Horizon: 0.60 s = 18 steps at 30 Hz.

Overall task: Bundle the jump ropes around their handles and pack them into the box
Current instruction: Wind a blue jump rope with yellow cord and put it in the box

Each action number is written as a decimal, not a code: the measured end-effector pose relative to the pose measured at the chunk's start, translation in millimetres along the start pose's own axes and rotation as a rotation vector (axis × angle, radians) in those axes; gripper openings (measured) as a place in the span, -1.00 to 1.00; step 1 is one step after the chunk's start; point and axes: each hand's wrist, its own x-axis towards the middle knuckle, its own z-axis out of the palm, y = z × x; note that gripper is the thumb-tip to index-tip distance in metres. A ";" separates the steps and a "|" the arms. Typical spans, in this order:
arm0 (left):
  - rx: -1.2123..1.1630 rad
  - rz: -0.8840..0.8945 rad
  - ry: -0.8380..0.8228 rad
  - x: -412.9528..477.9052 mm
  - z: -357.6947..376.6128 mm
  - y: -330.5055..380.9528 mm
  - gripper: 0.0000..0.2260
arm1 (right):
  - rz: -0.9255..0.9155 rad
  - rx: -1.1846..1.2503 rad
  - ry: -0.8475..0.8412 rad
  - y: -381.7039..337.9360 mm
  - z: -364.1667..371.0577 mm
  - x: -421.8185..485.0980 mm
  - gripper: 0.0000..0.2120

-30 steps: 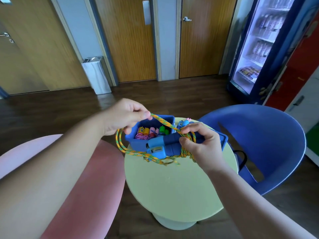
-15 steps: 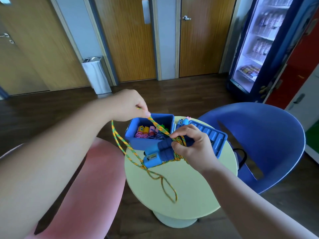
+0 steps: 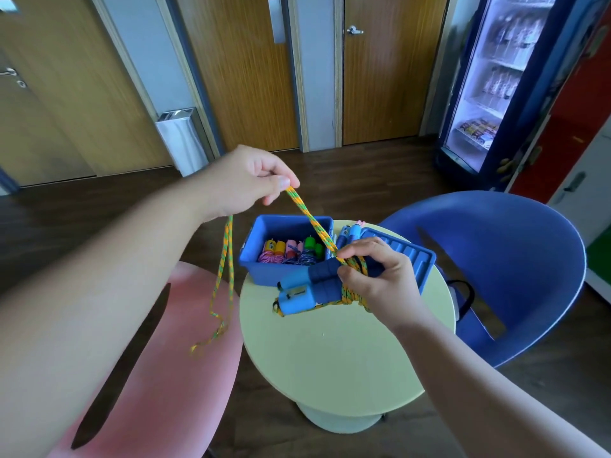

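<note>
My right hand grips a pair of blue jump-rope handles over the round table, with orange-green rope coiled around them. My left hand pinches that orange-green rope up high, left of the box. The rope's loose loop hangs down from my left hand over the pink chair. A blue box at the table's far side holds several bundled ropes with yellow, pink and green handles. Its blue lid lies beside it on the right, partly behind my right hand.
Another blue-handled rope lies between box and lid. A pink chair stands left of the table, a blue chair right. A black strap shows beside the table. Doors, a steel bin and a drinks fridge line the back.
My left hand has risen and pulled the rope taut upward. The loose loop has slid off the table and now hangs at the left. My right hand keeps hold of the handles.
</note>
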 end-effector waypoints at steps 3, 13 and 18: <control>0.035 0.043 0.106 8.9 11.6 -17.1 -0.82 | -0.003 0.104 -0.136 -6.1 8.7 -10.4 -0.80; -0.227 -0.199 0.021 5.6 78.4 -93.8 -0.75 | 0.119 0.396 0.031 -28.5 16.2 -1.0 -0.85; -0.471 -0.394 -0.141 -42.5 150.0 -71.8 -0.75 | 0.133 0.313 0.268 -25.9 14.2 33.6 -0.83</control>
